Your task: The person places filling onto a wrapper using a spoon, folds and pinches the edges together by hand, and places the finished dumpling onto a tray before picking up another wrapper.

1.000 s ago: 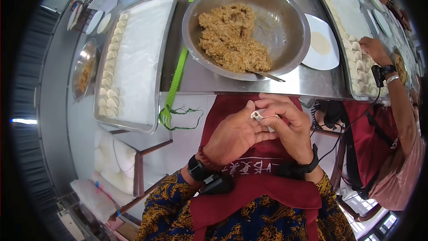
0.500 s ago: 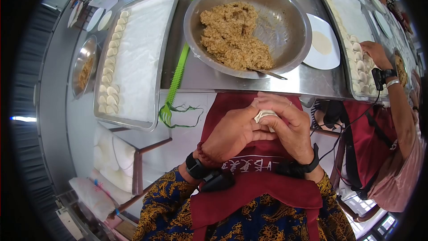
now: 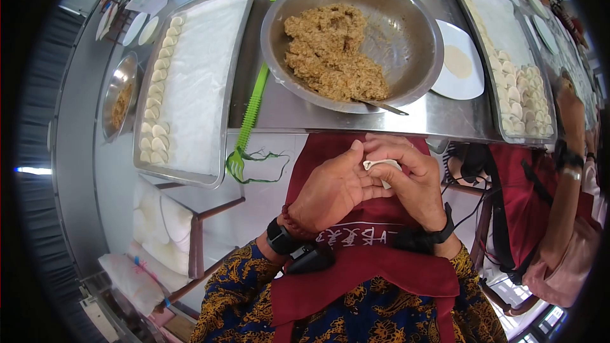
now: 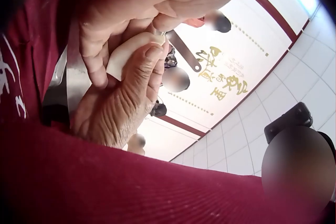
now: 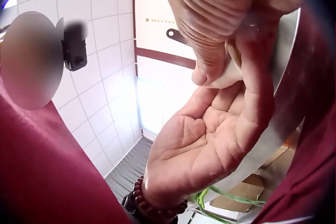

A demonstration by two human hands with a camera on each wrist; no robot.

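Observation:
A small folded dumpling of pale dough is between my two hands, above the apron. My right hand pinches it, the thumb lying along its side and the index finger behind. My left hand is turned palm up, its fingers extended beneath the dumpling and its thumb raised apart from the dough. From the left wrist view, the smooth side of the dumpling shows beside the right thumb. The right wrist view shows the left palm spread below the dough, which the right fingers partly hide.
A steel bowl of minced filling with a utensil stands ahead, beside a plate bearing a round wrapper. Trays of dumplings flank it, left and right. A green strap-like tool hangs over the table edge.
My left thumb came in towards the dumpling, then lifted away again; my right hand kept its pinch. At the right, another person's hand moved off the dumpling tray.

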